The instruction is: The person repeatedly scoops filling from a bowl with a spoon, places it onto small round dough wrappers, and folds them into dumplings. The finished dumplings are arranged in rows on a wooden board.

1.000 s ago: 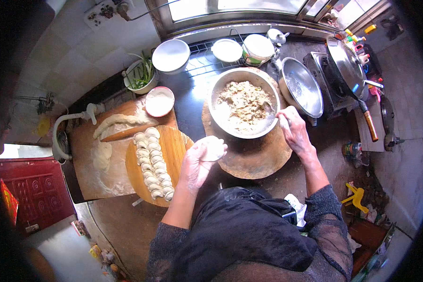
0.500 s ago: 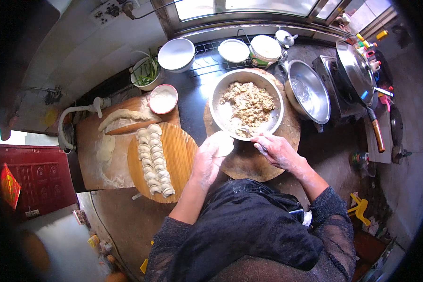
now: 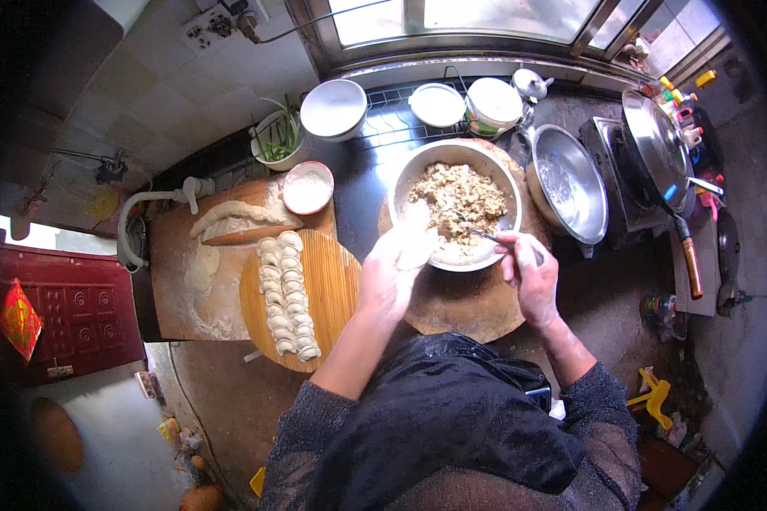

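On the fingers of my left hand [image 3: 383, 277] rests a pale round dumpling wrapper [image 3: 418, 247], at the near left rim of a white bowl [image 3: 458, 261]. My right hand [image 3: 533, 277] grips the handle of a spoon [image 3: 484, 233] over the bowl's right side. The spoon's tip reaches into chopped filling [image 3: 460, 192]; its head is mostly hidden there. Beneath the bowl lies a thick round chopping board [image 3: 464, 317]. To the left, two rows of folded dumplings [image 3: 286, 294] sit on a round wooden board [image 3: 337, 281].
Left of the dumplings, a floured board [image 3: 175, 294] carries a rolling pin [image 3: 251, 234], a dough strip [image 3: 234, 209] and a flour bowl [image 3: 308, 187]. A faucet [image 3: 145, 196] juts over it. At right stand a metal basin [image 3: 571, 183] and a lidded pan [image 3: 656, 149] on a stove.
My right hand has turned upright and brought the spoon into the filling. My left hand, with the wrapper, is nearer the bowl's rim. The whole view has shifted slightly.
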`<state>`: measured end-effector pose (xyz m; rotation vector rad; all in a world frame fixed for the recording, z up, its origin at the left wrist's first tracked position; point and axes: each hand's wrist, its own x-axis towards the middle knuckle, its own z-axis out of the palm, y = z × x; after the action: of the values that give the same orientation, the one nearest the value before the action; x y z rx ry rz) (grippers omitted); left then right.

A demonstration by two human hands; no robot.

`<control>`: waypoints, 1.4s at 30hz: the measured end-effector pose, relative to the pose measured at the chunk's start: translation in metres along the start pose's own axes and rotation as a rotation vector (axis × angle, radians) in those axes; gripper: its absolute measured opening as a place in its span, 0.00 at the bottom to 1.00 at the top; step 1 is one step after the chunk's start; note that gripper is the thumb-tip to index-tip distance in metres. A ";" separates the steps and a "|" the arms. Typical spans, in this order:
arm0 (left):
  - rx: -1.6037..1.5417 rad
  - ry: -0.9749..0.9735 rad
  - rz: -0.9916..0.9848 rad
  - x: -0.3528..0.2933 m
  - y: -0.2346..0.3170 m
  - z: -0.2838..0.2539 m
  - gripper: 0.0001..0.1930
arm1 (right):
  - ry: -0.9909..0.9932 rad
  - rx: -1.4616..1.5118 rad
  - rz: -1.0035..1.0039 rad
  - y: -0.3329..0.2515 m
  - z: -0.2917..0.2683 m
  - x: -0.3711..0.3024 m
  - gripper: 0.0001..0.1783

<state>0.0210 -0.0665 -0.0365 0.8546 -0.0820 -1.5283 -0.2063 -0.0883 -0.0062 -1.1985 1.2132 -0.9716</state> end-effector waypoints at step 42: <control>0.021 -0.111 0.060 0.014 -0.030 0.016 0.20 | -0.122 -0.685 -0.923 -0.005 0.009 -0.014 0.13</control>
<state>-0.0112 -0.0802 -0.0470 0.7771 -0.2038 -1.5206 -0.1993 -0.0738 0.0006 -2.4488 0.8905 -1.1232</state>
